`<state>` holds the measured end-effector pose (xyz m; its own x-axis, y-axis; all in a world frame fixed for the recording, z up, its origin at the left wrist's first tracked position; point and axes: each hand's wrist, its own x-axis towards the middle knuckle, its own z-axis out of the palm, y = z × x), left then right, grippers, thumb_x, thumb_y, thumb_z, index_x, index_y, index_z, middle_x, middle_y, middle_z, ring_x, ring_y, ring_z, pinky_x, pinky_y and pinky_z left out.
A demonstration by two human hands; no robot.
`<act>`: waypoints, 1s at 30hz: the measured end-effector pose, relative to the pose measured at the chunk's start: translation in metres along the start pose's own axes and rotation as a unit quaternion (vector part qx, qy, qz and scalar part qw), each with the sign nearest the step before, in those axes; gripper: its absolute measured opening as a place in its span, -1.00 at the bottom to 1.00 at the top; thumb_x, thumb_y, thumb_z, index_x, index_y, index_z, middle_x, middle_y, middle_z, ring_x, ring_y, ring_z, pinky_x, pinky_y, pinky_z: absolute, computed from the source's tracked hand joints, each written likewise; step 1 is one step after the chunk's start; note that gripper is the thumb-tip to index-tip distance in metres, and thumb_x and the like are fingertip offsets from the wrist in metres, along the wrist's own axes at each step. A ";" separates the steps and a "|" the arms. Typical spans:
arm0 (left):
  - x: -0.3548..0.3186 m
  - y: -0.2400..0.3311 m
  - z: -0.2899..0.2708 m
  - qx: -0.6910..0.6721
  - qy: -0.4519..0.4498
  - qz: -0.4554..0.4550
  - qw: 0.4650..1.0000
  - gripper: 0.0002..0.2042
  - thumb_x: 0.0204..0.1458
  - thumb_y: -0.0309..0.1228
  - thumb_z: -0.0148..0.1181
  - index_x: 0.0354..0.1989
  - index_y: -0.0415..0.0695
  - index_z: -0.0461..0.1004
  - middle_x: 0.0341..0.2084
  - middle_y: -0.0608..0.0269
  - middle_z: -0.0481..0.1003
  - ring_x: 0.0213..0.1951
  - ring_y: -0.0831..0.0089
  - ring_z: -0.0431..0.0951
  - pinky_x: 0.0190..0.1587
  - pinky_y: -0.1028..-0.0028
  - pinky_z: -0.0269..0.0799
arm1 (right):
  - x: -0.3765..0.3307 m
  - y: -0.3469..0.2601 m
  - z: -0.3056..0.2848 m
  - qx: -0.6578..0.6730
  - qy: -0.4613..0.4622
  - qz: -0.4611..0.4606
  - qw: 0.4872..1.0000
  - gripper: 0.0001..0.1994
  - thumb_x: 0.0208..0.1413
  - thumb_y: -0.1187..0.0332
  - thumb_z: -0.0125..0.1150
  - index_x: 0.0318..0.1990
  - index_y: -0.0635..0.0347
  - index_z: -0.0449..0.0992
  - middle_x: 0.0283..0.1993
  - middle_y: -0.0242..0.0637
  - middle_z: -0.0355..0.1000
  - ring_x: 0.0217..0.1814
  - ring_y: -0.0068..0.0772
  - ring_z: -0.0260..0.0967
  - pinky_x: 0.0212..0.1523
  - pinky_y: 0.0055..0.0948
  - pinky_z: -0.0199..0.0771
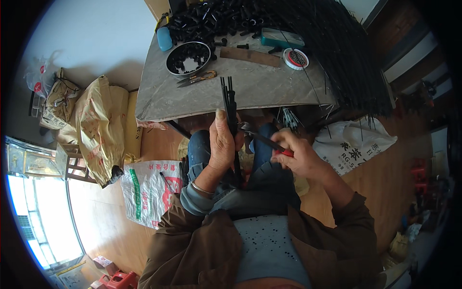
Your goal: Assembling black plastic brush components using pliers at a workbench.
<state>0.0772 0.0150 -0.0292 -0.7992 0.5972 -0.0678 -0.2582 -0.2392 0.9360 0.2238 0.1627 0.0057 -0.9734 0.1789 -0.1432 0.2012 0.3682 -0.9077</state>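
Note:
My left hand (222,139) is wrapped round an upright black bundle of slim rods (230,98) above my lap. Several thin rod ends stick up from its top, and the lower part runs down between my knees. My right hand (301,154) grips a hand tool (267,140) with a dark shaft and a red handle end. Its shiny metal head (247,128) is beside the bundle, close to the fingers of my left hand; whether it touches the bundle I cannot tell.
On the grey table (159,98) are a bowl of small black parts (188,57), thread snips (197,78), a flat brown strip (250,56) and a round white tub (295,59). Black parts (216,21) heap behind; long black rods (346,53) overhang the right edge. Sacks (98,125) stand left.

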 end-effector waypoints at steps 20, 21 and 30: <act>0.005 0.002 -0.016 0.006 -0.105 0.053 0.993 -0.26 -0.04 0.39 -0.15 -0.23 -0.18 0.34 -0.50 0.33 0.30 -0.73 0.66 0.23 -0.70 0.65 0.13 | -0.011 -0.002 -0.008 0.161 -0.140 0.119 0.970 -0.79 0.15 0.38 0.07 -0.16 0.35 0.36 -0.46 -0.26 0.43 -0.58 -0.49 0.40 -0.56 -0.53 0.42; 0.003 0.004 -0.013 0.010 -0.109 0.050 0.993 -0.26 -0.04 0.39 -0.15 -0.23 -0.18 0.34 -0.50 0.33 0.30 -0.73 0.66 0.23 -0.70 0.65 0.13 | -0.014 -0.002 -0.007 0.166 -0.137 0.119 0.969 -0.79 0.15 0.38 0.07 -0.16 0.35 0.36 -0.46 -0.26 0.43 -0.58 -0.49 0.40 -0.56 -0.53 0.42; -0.011 0.006 0.013 0.109 -0.039 0.085 0.990 -0.25 0.05 0.38 -0.41 -0.31 -0.19 0.32 -0.76 0.35 0.27 -0.77 0.62 0.22 -0.70 0.63 0.10 | -0.005 -0.007 -0.042 -0.169 -0.125 0.005 0.978 -0.66 0.02 0.54 0.16 -0.04 0.36 0.27 -0.33 -0.30 0.42 -0.39 -0.48 0.45 -0.41 -0.53 0.46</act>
<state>0.0921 0.0169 -0.0185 -0.7749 0.6212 0.1166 0.0074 -0.1756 0.9844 0.2323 0.1978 0.0297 -0.9593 -0.0291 -0.2809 0.1937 0.6561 -0.7294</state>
